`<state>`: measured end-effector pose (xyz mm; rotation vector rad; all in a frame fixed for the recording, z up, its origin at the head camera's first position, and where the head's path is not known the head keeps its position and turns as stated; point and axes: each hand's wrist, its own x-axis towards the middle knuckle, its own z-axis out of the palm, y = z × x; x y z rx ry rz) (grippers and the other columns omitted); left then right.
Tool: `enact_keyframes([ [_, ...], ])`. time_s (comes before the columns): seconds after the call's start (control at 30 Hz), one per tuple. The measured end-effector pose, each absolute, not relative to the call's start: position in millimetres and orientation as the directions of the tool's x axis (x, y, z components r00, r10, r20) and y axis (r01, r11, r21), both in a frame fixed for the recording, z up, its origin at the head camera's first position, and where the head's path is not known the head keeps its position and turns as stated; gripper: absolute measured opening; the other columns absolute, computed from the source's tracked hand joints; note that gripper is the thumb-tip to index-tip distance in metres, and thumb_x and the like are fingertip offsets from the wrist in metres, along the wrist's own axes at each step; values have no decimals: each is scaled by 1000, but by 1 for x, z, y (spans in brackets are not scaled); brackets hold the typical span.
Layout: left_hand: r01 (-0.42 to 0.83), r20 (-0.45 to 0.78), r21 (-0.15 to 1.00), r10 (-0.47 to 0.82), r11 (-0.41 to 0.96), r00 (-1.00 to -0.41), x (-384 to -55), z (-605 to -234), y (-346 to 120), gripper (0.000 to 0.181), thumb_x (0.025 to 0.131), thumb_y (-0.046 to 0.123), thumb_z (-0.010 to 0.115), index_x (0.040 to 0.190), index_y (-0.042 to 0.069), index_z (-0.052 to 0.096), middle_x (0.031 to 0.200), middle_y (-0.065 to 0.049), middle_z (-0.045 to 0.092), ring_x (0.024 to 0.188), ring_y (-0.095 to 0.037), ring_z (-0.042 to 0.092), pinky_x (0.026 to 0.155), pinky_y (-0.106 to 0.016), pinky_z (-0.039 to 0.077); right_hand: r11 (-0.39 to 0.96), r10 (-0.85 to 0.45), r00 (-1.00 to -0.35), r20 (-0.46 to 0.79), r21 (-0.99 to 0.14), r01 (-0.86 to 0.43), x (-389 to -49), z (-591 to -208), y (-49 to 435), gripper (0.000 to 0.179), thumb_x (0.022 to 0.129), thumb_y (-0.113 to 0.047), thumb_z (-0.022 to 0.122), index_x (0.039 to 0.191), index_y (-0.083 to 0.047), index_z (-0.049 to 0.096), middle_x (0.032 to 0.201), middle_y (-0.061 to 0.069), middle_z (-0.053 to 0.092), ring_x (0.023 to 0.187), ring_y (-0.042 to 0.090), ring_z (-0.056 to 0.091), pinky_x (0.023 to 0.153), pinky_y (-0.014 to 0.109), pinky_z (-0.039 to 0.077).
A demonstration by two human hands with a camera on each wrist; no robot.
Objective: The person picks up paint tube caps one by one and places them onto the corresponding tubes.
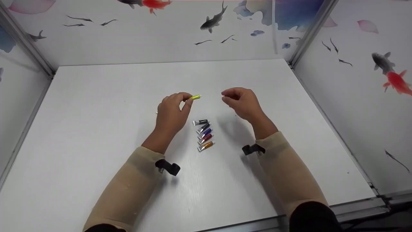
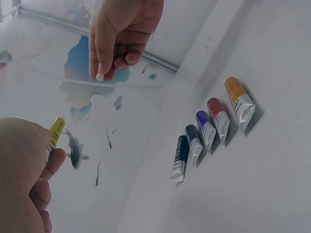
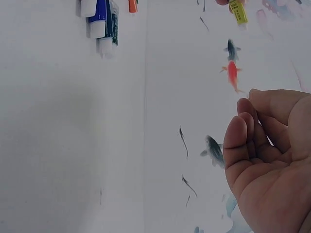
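Observation:
My left hand [image 1: 172, 112] pinches a small yellow paint tube [image 1: 195, 97] between thumb and fingertips, raised above the table. In the left wrist view the yellow tube [image 2: 56, 132] tilts, its lower end covered by the fingers. Across from it, apart from the tube, my right hand [image 1: 243, 101] pinches a tiny white cap [image 2: 99, 76] between thumb and finger. The right wrist view shows that hand [image 3: 272, 155] with its fingers bent; the cap is hard to make out there. Between and below both hands lie several paint tubes in a column, including a black one [image 1: 202, 122] and a purple one [image 1: 206, 133].
A red tube [image 1: 206, 139] and an ochre tube [image 1: 206, 146] lie at the near end of the column. Part of an orange tube [image 3: 132, 6] shows in the right wrist view. Fish-painted panels [image 1: 145, 42] wall the white table [image 1: 90, 106] at the back and sides.

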<state>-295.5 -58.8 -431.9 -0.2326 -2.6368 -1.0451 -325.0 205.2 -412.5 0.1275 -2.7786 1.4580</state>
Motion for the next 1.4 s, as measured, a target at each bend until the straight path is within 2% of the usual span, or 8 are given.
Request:
enact_keyframes([
  [0.47, 319, 374, 668, 68, 672, -925, -286, -424, -55, 28, 110, 40, 59, 129, 24, 74, 123, 7, 77, 117, -18, 67, 100, -44, 52, 534, -119, -982, 145, -825, -186, -311, -407, 184, 19, 103, -27, 73, 120, -21, 79, 112, 1, 77, 98, 21, 68, 82, 28, 59],
  [0.93, 310, 354, 694, 67, 649, -933, -283, -423, -53, 31, 111, 43, 58, 130, 25, 74, 126, 6, 77, 117, -16, 68, 98, -41, 51, 498, -160, -968, 193, -831, -248, -307, -407, 175, 25, 103, -27, 74, 123, -13, 78, 110, 2, 77, 94, 22, 66, 80, 29, 57],
  [1.23, 323, 359, 712, 73, 623, -931, -280, -421, -51, 32, 111, 43, 56, 128, 24, 75, 125, 5, 78, 112, -16, 67, 93, -37, 54, 497, -168, -958, 233, -819, -286, -301, -404, 172, 19, 102, -27, 75, 119, -19, 80, 108, 0, 77, 92, 21, 66, 79, 30, 58],
  [1.4, 338, 367, 713, 84, 614, -927, -280, -422, -51, 34, 112, 44, 55, 129, 23, 75, 123, 5, 78, 105, -15, 65, 88, -37, 53, 478, -195, -942, 274, -812, -335, -302, -405, 173, 17, 101, -23, 75, 116, -18, 81, 104, 3, 77, 87, 21, 63, 74, 28, 55],
])
